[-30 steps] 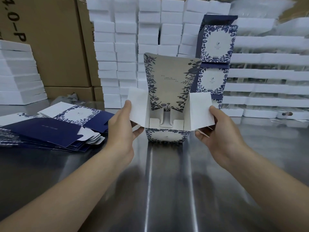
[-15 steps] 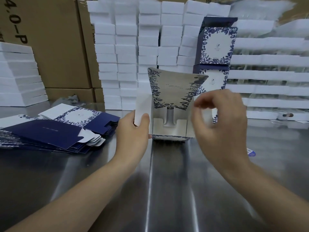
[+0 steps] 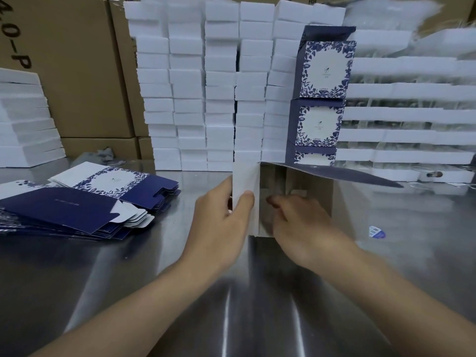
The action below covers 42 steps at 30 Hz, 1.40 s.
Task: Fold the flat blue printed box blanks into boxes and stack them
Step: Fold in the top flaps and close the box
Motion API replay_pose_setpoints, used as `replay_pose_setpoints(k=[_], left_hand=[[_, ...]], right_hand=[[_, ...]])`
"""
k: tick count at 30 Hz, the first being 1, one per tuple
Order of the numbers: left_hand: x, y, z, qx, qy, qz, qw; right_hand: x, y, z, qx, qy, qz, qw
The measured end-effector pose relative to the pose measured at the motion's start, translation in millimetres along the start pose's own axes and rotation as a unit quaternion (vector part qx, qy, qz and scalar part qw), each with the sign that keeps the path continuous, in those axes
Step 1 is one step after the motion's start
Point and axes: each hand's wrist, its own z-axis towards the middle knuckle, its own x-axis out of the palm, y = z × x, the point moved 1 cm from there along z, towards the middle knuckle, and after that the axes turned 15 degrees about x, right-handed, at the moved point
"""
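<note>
Glossy brushed-metal table, matt card box

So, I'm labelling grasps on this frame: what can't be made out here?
Head view, the only one:
- Right hand: fingertips motion-blurred inside the half-folded box; any grip unclear.
- Left hand: fingers hidden behind the side flap it pinches.
- Lowest box of the finished stack: mostly behind the open top flap.
- Flat blanks: cut off at the left edge.
- Blue sticker: too small to read.
</note>
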Motion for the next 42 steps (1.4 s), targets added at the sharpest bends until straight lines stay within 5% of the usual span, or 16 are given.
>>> replay_pose_setpoints(k=[11,14,17,20,25,30,42], left_hand=[[11,-13,-6,0.0,0.026,-0.129,0.991],[9,-8,-5,0.025,0.003,-0.074,0.997],[7,-5,-4,0.022,-0.016,-0.031,0.999],[8,-6,-4,0.007,-0.015,-0.026,1.0],[9,-7,-4,-0.018,0.038,-0.12,0.992],[9,-4,-2,-0.066,0.018,-0.18,0.981],[0,5,3,-0.11,-0.03,-0.119,0.986]], right_hand=[[-6,-15,19,0.005,0.039,0.089,0.995],[-8,-8,16,-0.055,-0.069,0.116,0.989],[-13,1,8,-0.098,-0.155,0.267,0.946],[-16,9,-3,-0.147,-0.143,0.364,0.909],[-11,15,-12,-0.173,-0.076,0.386,0.903],[-10,12,-10,-0.152,-0.032,0.454,0.878],[-1,11,-3,-0.051,0.051,0.529,0.845]])
